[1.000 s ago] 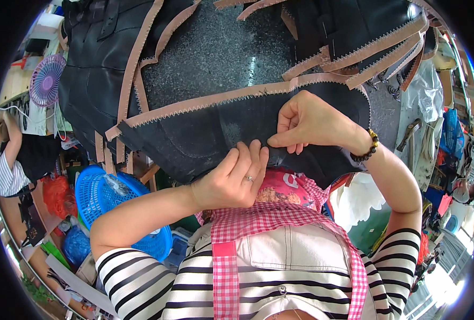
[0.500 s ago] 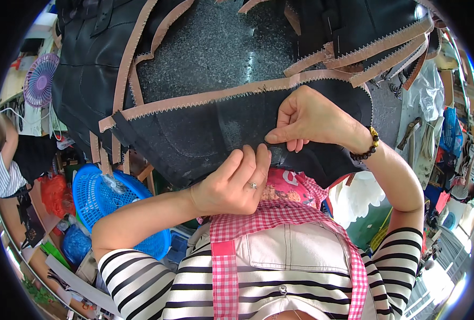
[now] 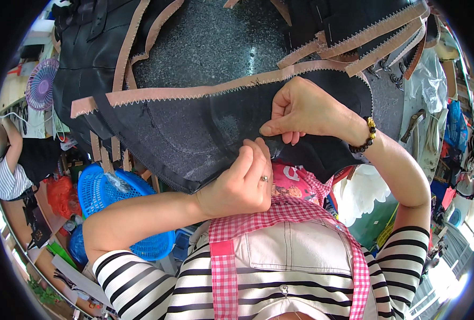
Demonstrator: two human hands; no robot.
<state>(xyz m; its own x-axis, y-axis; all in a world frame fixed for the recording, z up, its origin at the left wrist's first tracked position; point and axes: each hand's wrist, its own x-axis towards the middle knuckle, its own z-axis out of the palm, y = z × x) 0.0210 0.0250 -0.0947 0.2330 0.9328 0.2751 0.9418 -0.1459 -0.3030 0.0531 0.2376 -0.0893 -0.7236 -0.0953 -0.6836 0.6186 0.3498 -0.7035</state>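
A black leather-like piece (image 3: 178, 133) lies across the work surface in front of me, with a tan strip (image 3: 167, 93) zigzag-stitched along its far edge. At the middle of its near side, my left hand (image 3: 242, 176) has its fingers bent over the edge and closed on it; the fingertips are partly hidden. Just to the right and a little farther away, my right hand (image 3: 306, 112) pinches the same piece between thumb and curled fingers. The two hands almost touch. Whatever small thing may be between the fingertips is too small to make out.
More black pieces with tan stitched edges are heaped at the far left (image 3: 93, 58) and far right (image 3: 375, 48) of the speckled dark tabletop (image 3: 210, 48). A blue plastic basket (image 3: 95, 186) stands below at the left, near a purple fan (image 3: 42, 84). Another person's arm (image 3: 12, 144) shows at the left edge.
The black piece's left end has swung outward to the left and its tan strip end is farther out. Both hands keep their hold, shifted only slightly.
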